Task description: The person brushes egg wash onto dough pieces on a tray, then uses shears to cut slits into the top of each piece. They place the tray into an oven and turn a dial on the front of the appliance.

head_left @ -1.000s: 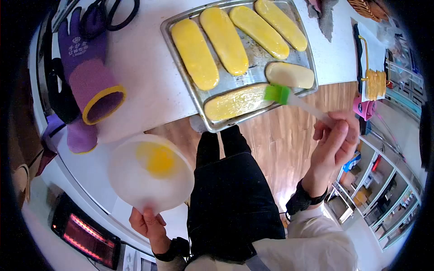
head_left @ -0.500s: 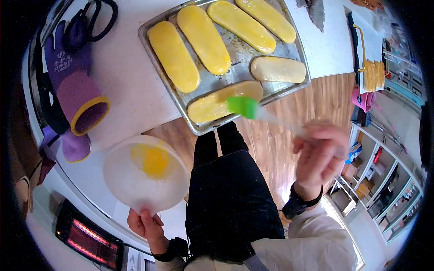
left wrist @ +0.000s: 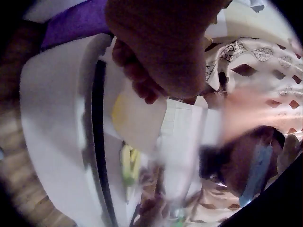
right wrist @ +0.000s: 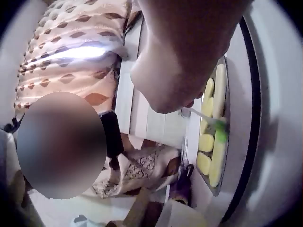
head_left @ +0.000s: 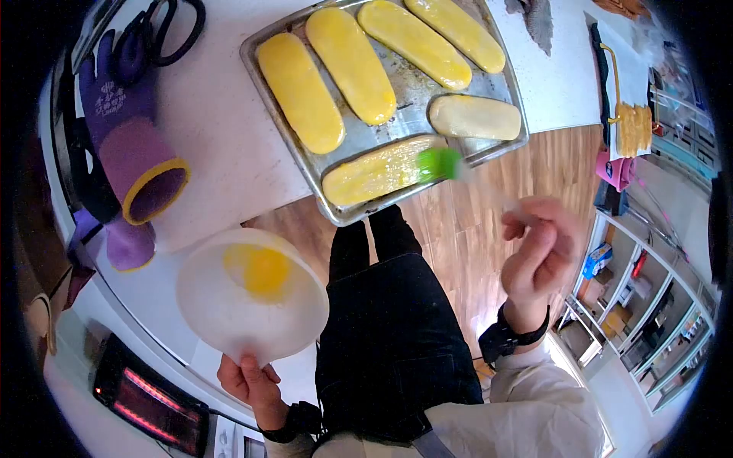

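Observation:
In the head view my right hand [head_left: 538,248] grips the pale, blurred handle of a pastry brush [head_left: 440,164]. Its green bristles rest at the right end of the nearest oblong dough piece [head_left: 370,174], which is wet with yellow glaze. That piece lies along the front of a metal baking tray [head_left: 408,111]. Several glossy yellow pieces fill the tray's far side, and a paler, shorter piece [head_left: 475,117] lies at its right. My left hand [head_left: 252,385] pinches the rim of a translucent white bowl [head_left: 210,305], held tilted left of my body, with yellow liquid egg [head_left: 266,273] inside.
Purple gloves [head_left: 126,130] lie on the white table [head_left: 214,137] left of the tray, beside black loops [head_left: 179,34]. The tray's near corner overhangs the table edge. A glowing heater [head_left: 149,408] stands low at left; shelving [head_left: 649,320] stands at right.
The brush went from the right end of the front dough piece leftward to its middle, then back rightward. The bowl stays in my left hand. The tray shifted leftward in view.

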The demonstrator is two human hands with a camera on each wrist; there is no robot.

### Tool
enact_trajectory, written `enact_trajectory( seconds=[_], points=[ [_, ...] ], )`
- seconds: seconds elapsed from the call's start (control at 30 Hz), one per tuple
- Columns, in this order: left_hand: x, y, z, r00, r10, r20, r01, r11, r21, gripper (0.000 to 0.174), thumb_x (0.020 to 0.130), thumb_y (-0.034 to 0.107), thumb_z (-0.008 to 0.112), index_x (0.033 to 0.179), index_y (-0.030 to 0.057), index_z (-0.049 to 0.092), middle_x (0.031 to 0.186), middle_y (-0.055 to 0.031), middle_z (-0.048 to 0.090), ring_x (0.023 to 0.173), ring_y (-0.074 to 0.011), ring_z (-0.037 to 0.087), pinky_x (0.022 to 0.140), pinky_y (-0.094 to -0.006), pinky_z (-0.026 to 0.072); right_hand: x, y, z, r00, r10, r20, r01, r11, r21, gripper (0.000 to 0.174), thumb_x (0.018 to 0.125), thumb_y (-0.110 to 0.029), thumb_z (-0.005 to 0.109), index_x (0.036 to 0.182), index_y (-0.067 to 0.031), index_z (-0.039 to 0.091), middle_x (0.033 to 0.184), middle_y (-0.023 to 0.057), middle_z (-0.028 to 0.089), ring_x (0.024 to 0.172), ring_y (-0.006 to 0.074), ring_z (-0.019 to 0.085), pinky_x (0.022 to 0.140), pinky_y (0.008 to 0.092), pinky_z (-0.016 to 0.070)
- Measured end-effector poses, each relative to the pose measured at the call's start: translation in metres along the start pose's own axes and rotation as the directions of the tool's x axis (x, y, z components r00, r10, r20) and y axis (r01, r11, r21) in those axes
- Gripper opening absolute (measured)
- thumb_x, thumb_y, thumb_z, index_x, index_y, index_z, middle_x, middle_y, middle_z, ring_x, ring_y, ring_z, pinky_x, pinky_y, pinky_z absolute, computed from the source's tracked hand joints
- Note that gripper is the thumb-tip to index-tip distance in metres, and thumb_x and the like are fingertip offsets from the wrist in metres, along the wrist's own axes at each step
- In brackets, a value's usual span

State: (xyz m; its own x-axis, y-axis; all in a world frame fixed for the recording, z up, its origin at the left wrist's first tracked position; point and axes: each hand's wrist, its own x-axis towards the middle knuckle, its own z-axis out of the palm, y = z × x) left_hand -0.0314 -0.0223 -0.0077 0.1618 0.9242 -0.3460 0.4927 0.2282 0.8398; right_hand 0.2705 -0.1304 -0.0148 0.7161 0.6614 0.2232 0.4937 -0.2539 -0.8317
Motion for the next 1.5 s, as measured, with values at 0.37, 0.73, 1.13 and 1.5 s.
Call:
enact_trajectory(
  seconds=[0.37,0.73,1.13,1.5],
  points=[
    [0.006,-0.007,-0.007,0.946,0.222,0.237,-0.292,0.901,0.321,0.019,0.081,0.017,0.051,0.071,0.0011,0.055,0.057,-0.0089,0.051,0.039,-0.0187,0.044,0.038,-0.0269,0.032,-0.012,-0.032,0.024,1.0,-0.03,0.008,0.016,0.703,0.711,0.027,0.092,-0.027,0.038,0.084,-0.0038,0.051,0.068,0.0136,0.057,0.052,0.0197,0.055,0.041,0.0277,0.0405],
    [0.01,0.013,0.003,0.91,0.323,0.26,-0.385,0.891,0.242,0.012,0.077,0.012,0.055,0.069,0.0031,0.054,0.054,-0.0082,0.046,0.042,-0.0214,0.044,0.04,-0.0274,0.0329,-0.012,-0.041,0.065,0.884,-0.204,0.421,-0.06,0.843,0.535,0.014,0.081,-0.01,0.053,0.09,0.0008,0.057,0.073,0.0109,0.059,0.05,0.0162,0.052,0.049,0.0256,0.0429],
    [0.002,-0.016,0.002,0.972,0.154,0.176,-0.187,0.963,0.195,0.027,0.085,0.023,0.05,0.078,-0.0021,0.057,0.055,-0.0051,0.05,0.039,-0.0111,0.041,0.037,-0.0226,0.0304,-0.008,-0.014,0.039,0.948,0.317,0.039,-0.292,0.814,0.502,0.023,0.093,-0.021,0.037,0.094,-0.0004,0.048,0.067,0.009,0.055,0.051,0.01,0.048,0.044,0.0194,0.0374],
    [0.001,-0.011,0.008,0.971,0.192,0.145,-0.209,0.971,0.116,0.027,0.087,0.021,0.048,0.079,-0.0038,0.056,0.054,-0.0023,0.049,0.031,-0.0045,0.035,0.027,-0.0199,0.0246,-0.012,-0.027,0.037,0.985,0.172,0.007,-0.152,0.85,0.504,0.021,0.09,-0.014,0.038,0.091,0.004,0.049,0.081,0.0142,0.055,0.06,0.0175,0.056,0.049,0.0245,0.0437]
  ],
)
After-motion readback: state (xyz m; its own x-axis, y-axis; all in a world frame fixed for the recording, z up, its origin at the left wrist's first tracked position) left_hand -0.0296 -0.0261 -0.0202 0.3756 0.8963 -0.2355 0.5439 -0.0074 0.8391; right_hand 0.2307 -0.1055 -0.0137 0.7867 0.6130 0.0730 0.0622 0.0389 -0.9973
